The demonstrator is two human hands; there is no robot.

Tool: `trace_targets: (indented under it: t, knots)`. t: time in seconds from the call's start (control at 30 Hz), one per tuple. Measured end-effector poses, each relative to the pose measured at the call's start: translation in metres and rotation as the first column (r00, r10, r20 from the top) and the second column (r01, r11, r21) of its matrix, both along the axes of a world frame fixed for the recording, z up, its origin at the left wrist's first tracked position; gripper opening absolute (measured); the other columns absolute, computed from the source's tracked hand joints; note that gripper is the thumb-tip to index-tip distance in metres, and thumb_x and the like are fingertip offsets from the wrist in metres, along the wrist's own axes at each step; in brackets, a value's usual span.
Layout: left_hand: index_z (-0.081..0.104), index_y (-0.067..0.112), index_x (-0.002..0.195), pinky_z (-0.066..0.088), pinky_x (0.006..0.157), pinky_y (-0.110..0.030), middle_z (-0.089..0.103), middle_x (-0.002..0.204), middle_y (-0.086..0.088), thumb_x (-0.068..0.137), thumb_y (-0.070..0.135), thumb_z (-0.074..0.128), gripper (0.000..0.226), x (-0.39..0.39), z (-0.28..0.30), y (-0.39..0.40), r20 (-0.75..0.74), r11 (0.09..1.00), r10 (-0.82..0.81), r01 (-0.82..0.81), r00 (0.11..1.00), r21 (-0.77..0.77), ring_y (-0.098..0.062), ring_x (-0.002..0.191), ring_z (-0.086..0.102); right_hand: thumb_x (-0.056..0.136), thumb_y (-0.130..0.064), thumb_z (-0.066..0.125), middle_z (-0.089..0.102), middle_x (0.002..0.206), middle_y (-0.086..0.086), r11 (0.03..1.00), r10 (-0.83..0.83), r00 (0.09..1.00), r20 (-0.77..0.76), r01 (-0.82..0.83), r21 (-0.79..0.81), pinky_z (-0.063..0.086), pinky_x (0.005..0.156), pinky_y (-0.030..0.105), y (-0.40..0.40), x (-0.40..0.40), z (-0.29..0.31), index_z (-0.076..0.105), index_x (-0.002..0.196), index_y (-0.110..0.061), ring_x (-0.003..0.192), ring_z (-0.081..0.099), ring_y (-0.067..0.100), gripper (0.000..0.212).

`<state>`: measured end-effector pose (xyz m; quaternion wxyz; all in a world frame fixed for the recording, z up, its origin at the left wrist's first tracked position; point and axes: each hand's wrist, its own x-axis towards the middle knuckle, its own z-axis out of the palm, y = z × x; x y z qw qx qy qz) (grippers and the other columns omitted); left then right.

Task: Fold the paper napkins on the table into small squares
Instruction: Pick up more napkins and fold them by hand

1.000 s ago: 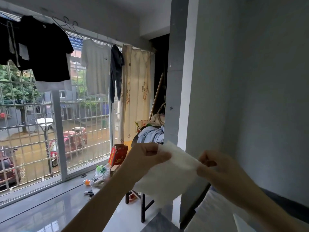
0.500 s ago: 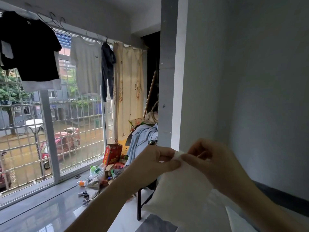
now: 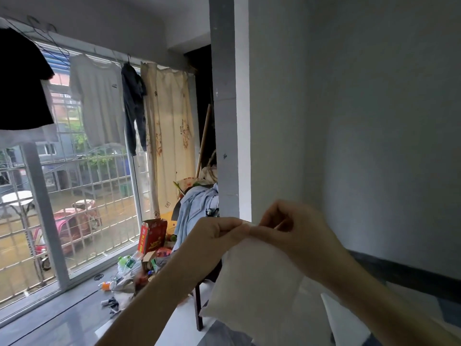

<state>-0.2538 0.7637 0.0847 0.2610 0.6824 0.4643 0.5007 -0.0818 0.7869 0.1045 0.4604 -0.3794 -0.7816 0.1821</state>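
Since earlier, both top corners of the napkin [image 3: 252, 285] are brought together, pinched by left hand [image 3: 214, 236] and right hand [image 3: 296, 233] before the pillar [image 3: 229, 121]; first fold is made, squaring remains.

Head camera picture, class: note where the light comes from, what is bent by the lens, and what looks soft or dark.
Head view: daylight enters through the barred window; the black hanging T-shirt is a dark silhouette; the wide lens tilts the grey pillar; the white paper napkin looks soft, as do both forearms.
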Motion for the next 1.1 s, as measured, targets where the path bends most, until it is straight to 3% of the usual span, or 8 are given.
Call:
trace_targets:
  t: [0.13,0.23,0.4,0.57,0.63,0.8,1.0,1.1]
  knots:
    - [0.076,0.038,0.076,0.048,0.069,-0.008,0.073,0.073,0.015,0.092,0.019,0.061,0.030,0.001,0.003,0.001,0.034,0.996,-0.002,-0.001,0.999,0.088,0.004,0.073,0.067,0.066,-0.056,0.074,0.066,0.074,-0.009,0.997,0.016,0.997,0.072,-0.011,-0.077,0.056,0.061,0.028,-0.001,0.007,-0.002,0.063,0.078,-0.030,0.066,0.063,0.008,0.031]
    - [0.076,0.029,0.084,0.054,0.072,-0.017,0.075,0.082,0.003,0.093,0.019,0.059,0.022,-0.002,0.003,0.007,0.112,0.998,0.027,-0.034,0.993,0.053,-0.007,0.076,0.069,0.075,-0.035,0.074,0.064,0.061,-0.011,0.988,0.032,0.994,0.102,-0.016,-0.152,0.048,0.050,0.020,0.001,0.014,-0.004,0.064,0.068,-0.022,0.052,0.056,0.003,0.018]
    - [0.073,0.026,0.087,0.051,0.062,-0.015,0.070,0.070,0.016,0.092,0.018,0.060,0.017,-0.002,0.006,0.014,0.054,0.991,0.099,-0.103,0.994,0.085,0.000,0.064,0.062,0.079,-0.021,0.074,0.058,0.050,-0.008,0.993,0.020,0.997,-0.076,-0.028,-0.111,0.037,0.043,0.014,0.003,0.024,-0.003,0.065,0.060,-0.018,0.044,0.048,0.001,0.022]
    - [0.070,0.028,0.081,0.041,0.049,-0.007,0.065,0.059,0.019,0.092,0.016,0.060,0.018,0.001,0.009,0.011,0.035,0.974,0.154,-0.158,0.987,0.165,0.004,0.051,0.056,0.083,-0.029,0.071,0.072,0.064,0.004,0.985,0.002,0.974,-0.226,-0.041,-0.166,0.057,0.053,0.034,-0.001,0.031,0.004,0.075,0.073,-0.011,0.058,0.069,0.017,0.021]
    - [0.069,0.028,0.080,0.041,0.050,-0.008,0.066,0.060,0.014,0.092,0.017,0.061,0.019,0.002,0.009,0.010,0.036,0.969,0.161,-0.164,0.986,0.182,0.004,0.050,0.055,0.087,-0.032,0.066,0.069,0.062,0.009,0.976,0.008,0.969,-0.247,-0.061,-0.210,0.055,0.056,0.041,0.001,0.033,0.003,0.074,0.073,-0.006,0.058,0.066,0.019,0.030]
    - [0.069,0.027,0.083,0.040,0.051,-0.007,0.064,0.058,0.015,0.092,0.019,0.060,0.015,0.002,0.005,0.008,0.015,0.965,0.179,-0.179,0.984,0.191,0.003,0.050,0.054,0.093,-0.039,0.056,0.052,0.052,0.001,0.955,0.024,0.956,-0.291,-0.108,-0.276,0.042,0.060,0.034,0.002,0.034,0.000,0.067,0.067,0.000,0.053,0.050,0.016,0.048]
    - [0.069,0.028,0.083,0.042,0.054,-0.007,0.065,0.056,0.015,0.093,0.017,0.059,0.018,-0.001,-0.002,0.011,-0.036,0.963,0.181,-0.170,0.983,0.210,0.001,0.051,0.057,0.097,-0.036,0.050,0.040,0.039,-0.010,0.964,0.015,0.963,-0.268,-0.085,-0.253,0.031,0.046,0.021,0.000,0.034,0.000,0.052,0.052,-0.013,0.037,0.037,0.006,0.050]
    - [0.069,0.027,0.082,0.043,0.057,-0.007,0.066,0.060,0.016,0.093,0.017,0.058,0.019,-0.005,0.000,0.013,-0.102,0.986,0.115,-0.100,0.988,0.136,0.003,0.055,0.058,0.097,-0.034,0.048,0.040,0.038,-0.009,0.974,0.015,0.975,-0.223,-0.064,-0.215,0.028,0.038,0.015,-0.001,0.034,0.000,0.049,0.053,-0.007,0.034,0.034,0.003,0.052]
